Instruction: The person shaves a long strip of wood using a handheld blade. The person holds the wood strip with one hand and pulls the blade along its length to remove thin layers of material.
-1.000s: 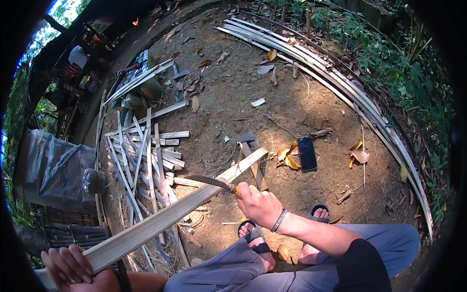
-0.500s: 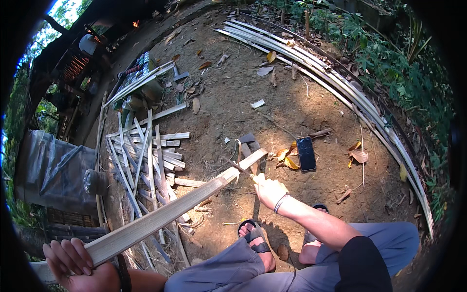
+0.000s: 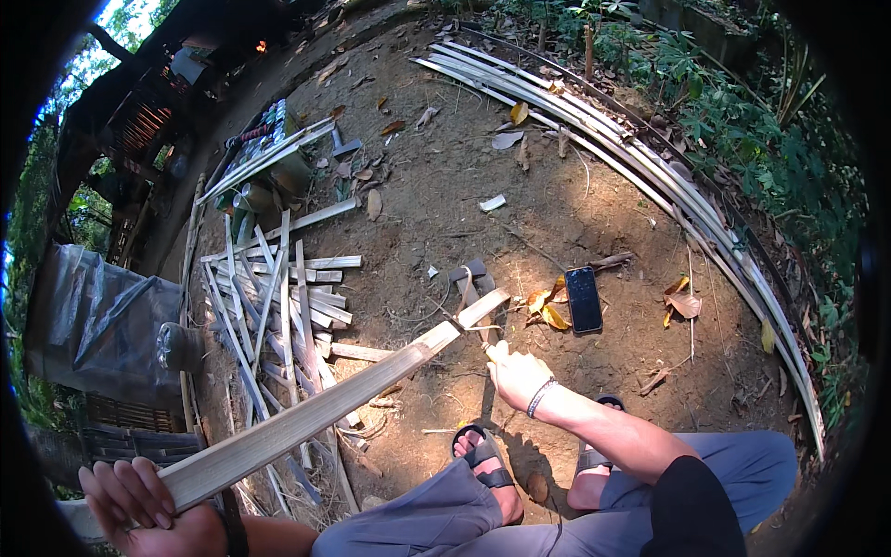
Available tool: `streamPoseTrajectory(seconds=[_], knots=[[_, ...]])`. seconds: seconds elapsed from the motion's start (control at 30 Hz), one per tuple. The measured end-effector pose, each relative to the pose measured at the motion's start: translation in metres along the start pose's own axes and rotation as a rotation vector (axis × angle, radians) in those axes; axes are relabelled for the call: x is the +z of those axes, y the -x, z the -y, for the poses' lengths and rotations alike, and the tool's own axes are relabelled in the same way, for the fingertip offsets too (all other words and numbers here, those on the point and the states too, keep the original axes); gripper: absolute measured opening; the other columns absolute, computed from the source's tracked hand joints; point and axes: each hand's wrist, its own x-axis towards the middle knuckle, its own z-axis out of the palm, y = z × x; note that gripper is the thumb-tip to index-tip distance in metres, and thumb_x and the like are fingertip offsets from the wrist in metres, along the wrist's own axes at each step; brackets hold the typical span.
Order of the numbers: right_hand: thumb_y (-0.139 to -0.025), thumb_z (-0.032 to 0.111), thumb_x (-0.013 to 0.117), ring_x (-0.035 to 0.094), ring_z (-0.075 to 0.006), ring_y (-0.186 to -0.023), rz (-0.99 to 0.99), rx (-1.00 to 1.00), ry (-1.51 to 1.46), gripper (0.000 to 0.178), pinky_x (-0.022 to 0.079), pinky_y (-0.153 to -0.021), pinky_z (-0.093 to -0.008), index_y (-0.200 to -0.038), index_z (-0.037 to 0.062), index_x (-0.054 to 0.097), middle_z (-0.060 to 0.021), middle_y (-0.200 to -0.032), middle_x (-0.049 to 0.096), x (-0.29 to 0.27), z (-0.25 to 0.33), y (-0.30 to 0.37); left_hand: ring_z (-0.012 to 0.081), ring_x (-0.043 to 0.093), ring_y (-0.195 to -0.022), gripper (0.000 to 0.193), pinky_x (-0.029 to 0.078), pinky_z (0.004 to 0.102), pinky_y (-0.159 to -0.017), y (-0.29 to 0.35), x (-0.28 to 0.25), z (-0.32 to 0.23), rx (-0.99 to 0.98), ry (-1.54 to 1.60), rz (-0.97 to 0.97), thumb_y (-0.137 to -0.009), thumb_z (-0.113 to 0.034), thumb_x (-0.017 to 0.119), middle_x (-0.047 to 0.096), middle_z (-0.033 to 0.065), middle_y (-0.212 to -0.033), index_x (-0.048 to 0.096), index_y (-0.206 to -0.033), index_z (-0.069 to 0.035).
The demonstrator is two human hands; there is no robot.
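Note:
A long flat bamboo slat runs slantwise from the lower left toward the middle. My left hand is wrapped round its near end. My right hand is closed on the handle of a small knife beside the slat's far end. The thin dark blade lies across the slat there, partly hard to make out. A pale curled shaving hangs by the blade. Just beyond the slat's tip, a dark-headed tool with a wooden handle lies on the ground.
Many cut slats are heaped at left. Long strips curve along the right. A phone lies near dry leaves. Beyond the heap are a hammer and bamboo pieces. A plastic-covered block stands at far left.
My right hand has shifted slightly down and right with the knife. The shaving near the slat's far end now hangs differently, more to the right. My left hand stays on the slat.

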Motion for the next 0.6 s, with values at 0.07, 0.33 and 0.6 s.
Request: streamPoseTrajectory(seconds=[0.07,0.33,0.6], knots=[[-0.092,0.028,0.05,0.063,-0.0382,-0.057,0.0,-0.046,-0.007,0.03,0.052,-0.049,-0.0481,-0.106,0.0023,0.041,-0.019,-0.066,0.061,-0.015,0.035,0.013,0.0063,0.019,-0.038,0.024,0.02,0.0195,-0.036,0.002,0.001,-0.001,-0.008,-0.015,0.0,-0.092,-0.006,0.042,0.024,-0.0021,-0.056,0.032,-0.071,-0.01],[-0.095,0.025,0.04,0.066,-0.035,-0.065,0.03,0.135,0.093,0.027,0.053,-0.054,-0.0441,-0.107,0.0008,0.041,-0.0189,-0.068,0.064,0.008,-0.037,-0.012,0.007,0.019,-0.038,0.024,0.021,0.0203,-0.036,0.003,0.003,0.001,-0.025,0.024,0.042,-0.093,-0.007,0.042,0.026,-0.001,-0.056,0.032,-0.071,-0.01],[-0.088,0.03,0.056,0.062,-0.035,-0.056,-0.152,-0.274,0.058,0.035,0.053,-0.055,-0.0455,-0.107,0.004,0.042,-0.0138,-0.065,0.059,-0.015,0.033,0.01,0.0071,0.02,-0.039,0.024,0.021,0.0196,-0.038,0.001,-0.005,-0.004,-0.028,0.011,0.041,-0.092,-0.007,0.044,0.026,-0.001,-0.056,0.032,-0.071,-0.01]])
